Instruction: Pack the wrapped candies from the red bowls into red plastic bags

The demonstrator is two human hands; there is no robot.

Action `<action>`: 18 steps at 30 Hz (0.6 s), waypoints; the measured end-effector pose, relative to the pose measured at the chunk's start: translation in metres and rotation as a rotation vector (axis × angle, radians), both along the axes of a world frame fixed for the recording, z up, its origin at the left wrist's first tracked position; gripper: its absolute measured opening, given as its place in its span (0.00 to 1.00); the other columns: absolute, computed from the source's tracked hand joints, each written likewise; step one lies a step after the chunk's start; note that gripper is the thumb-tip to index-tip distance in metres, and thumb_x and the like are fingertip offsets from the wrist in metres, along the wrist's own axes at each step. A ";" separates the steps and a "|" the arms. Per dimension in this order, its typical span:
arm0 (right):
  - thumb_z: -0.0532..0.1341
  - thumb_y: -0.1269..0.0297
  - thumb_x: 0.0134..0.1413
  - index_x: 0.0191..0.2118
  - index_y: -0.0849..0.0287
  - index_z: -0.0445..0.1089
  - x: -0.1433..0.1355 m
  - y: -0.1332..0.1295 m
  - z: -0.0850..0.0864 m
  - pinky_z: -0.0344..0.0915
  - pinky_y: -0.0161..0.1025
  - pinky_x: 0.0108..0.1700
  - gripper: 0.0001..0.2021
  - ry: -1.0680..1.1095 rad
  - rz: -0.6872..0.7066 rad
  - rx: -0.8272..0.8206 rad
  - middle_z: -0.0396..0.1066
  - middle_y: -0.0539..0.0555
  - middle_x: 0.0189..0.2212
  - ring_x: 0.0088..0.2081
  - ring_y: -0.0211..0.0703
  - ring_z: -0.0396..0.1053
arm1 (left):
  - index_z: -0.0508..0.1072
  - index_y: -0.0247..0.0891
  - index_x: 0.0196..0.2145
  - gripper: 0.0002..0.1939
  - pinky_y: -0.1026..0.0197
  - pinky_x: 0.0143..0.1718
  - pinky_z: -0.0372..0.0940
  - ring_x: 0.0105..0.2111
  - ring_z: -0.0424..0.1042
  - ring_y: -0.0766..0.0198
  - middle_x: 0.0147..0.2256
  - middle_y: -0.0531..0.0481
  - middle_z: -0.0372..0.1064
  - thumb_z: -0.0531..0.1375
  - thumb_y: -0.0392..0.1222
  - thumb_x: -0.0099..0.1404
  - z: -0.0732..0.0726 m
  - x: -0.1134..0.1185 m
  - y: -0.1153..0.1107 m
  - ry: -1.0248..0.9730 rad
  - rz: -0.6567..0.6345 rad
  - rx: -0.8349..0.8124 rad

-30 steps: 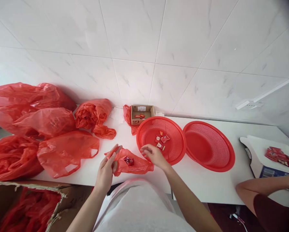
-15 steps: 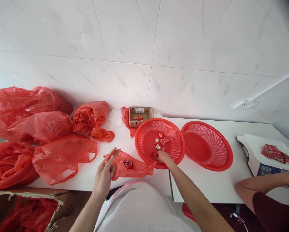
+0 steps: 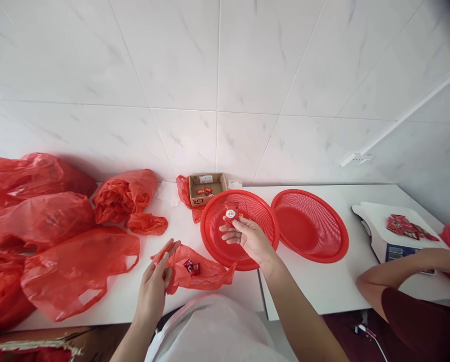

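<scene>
Above one basket, the right hand pinches a packet; the left hand pinches a plastic bag near the front edge of the counter. A gap separates the other basket from the scale.

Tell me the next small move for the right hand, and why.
Probably carry the red packet left to join the small wrapped pieces lying in or on the spread red bag: the right hand pinches it over the nearer basket, and the left hand touches the bag's edge.
</scene>
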State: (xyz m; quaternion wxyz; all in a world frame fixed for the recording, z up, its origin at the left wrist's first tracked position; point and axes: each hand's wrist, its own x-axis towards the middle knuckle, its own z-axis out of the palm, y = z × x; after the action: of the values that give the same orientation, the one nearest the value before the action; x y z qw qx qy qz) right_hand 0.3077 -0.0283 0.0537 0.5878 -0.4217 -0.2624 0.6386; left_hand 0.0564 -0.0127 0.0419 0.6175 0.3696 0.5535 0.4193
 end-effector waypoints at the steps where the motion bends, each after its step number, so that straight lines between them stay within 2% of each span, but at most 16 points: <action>1: 0.65 0.55 0.54 0.45 0.60 0.73 -0.001 -0.001 0.005 0.70 0.35 0.35 0.16 0.005 0.001 0.001 0.78 0.57 0.36 0.33 0.41 0.77 | 0.70 0.37 0.56 0.33 0.67 0.16 0.47 0.17 0.47 0.75 0.36 0.43 0.77 0.62 0.56 0.57 0.000 -0.001 0.000 -0.001 -0.002 -0.002; 5: 0.64 0.55 0.55 0.45 0.59 0.72 -0.006 -0.006 0.009 0.70 0.36 0.35 0.16 -0.015 0.012 -0.006 0.78 0.56 0.35 0.32 0.40 0.76 | 0.69 0.40 0.57 0.31 0.67 0.16 0.46 0.17 0.46 0.76 0.42 0.42 0.76 0.61 0.56 0.59 -0.001 -0.003 -0.002 -0.007 0.007 -0.007; 8: 0.61 0.53 0.57 0.45 0.57 0.71 -0.016 -0.010 -0.003 0.70 0.39 0.38 0.15 -0.111 0.138 -0.002 0.77 0.55 0.37 0.34 0.42 0.76 | 0.68 0.43 0.58 0.31 0.68 0.15 0.46 0.17 0.46 0.77 0.49 0.41 0.73 0.61 0.56 0.59 0.001 -0.003 -0.004 -0.006 0.006 -0.001; 9: 0.59 0.53 0.59 0.45 0.57 0.71 -0.021 -0.011 -0.010 0.70 0.40 0.39 0.15 -0.185 0.219 0.004 0.77 0.55 0.38 0.36 0.43 0.76 | 0.66 0.44 0.59 0.32 0.68 0.15 0.46 0.17 0.46 0.77 0.50 0.41 0.73 0.61 0.57 0.59 0.001 -0.002 -0.004 -0.001 -0.002 0.010; 11: 0.55 0.54 0.62 0.42 0.57 0.72 -0.036 -0.012 -0.028 0.68 0.40 0.39 0.14 -0.465 0.412 0.015 0.76 0.54 0.36 0.36 0.43 0.74 | 0.63 0.45 0.61 0.34 0.67 0.15 0.48 0.16 0.47 0.77 0.53 0.40 0.71 0.59 0.58 0.60 0.001 -0.001 -0.004 0.038 -0.042 0.047; 14: 0.53 0.59 0.61 0.29 0.59 0.72 -0.068 -0.006 -0.061 0.65 0.40 0.36 0.15 -0.891 0.593 0.013 0.74 0.54 0.28 0.31 0.44 0.72 | 0.60 0.45 0.63 0.34 0.65 0.18 0.55 0.17 0.55 0.75 0.56 0.39 0.68 0.57 0.59 0.62 -0.001 -0.002 -0.002 0.185 -0.180 0.104; 16: 0.55 0.62 0.59 0.27 0.59 0.72 -0.090 0.000 -0.080 0.64 0.41 0.37 0.14 -0.974 0.628 0.025 0.74 0.55 0.28 0.32 0.46 0.71 | 0.62 0.44 0.63 0.33 0.63 0.23 0.62 0.23 0.66 0.70 0.58 0.39 0.66 0.56 0.58 0.64 -0.003 -0.004 -0.002 0.284 -0.293 0.111; 18: 0.55 0.63 0.59 0.32 0.58 0.74 -0.109 0.005 -0.092 0.65 0.41 0.39 0.11 -0.969 0.639 0.073 0.76 0.55 0.32 0.36 0.46 0.72 | 0.63 0.43 0.62 0.31 0.61 0.29 0.66 0.31 0.72 0.64 0.58 0.40 0.66 0.54 0.57 0.65 -0.004 -0.008 -0.001 0.340 -0.361 0.103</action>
State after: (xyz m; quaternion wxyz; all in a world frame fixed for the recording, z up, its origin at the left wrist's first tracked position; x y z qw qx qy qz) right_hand 0.1983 -0.0230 -0.0385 0.1928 -0.5453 -0.6376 0.5089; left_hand 0.0489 -0.0134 0.0378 0.5608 0.5584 0.5524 0.2617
